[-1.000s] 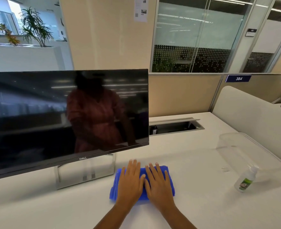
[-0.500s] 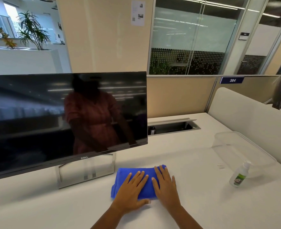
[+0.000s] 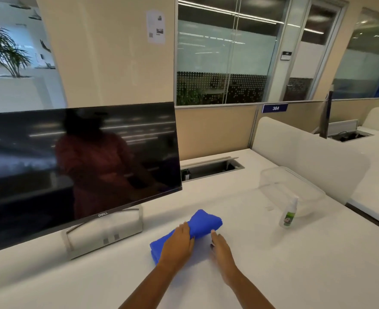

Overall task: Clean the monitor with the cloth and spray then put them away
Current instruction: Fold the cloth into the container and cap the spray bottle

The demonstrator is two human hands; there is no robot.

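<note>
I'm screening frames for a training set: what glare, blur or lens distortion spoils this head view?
Head view: the dark monitor acts as a mirror, full of reflections; the wide-angle lens bows the pillar and partition; the left hand, right hand and blue cloth look slightly soft; the clear container barely shows against the white desk.

On the table [image 3: 273, 275], near the monitor [image 3: 79, 161], the blue cloth [image 3: 206, 221] was held bunched by the left grip [image 3: 177, 244]; the right grip [image 3: 222, 248], fingers straight, was seen just right of it.
</note>
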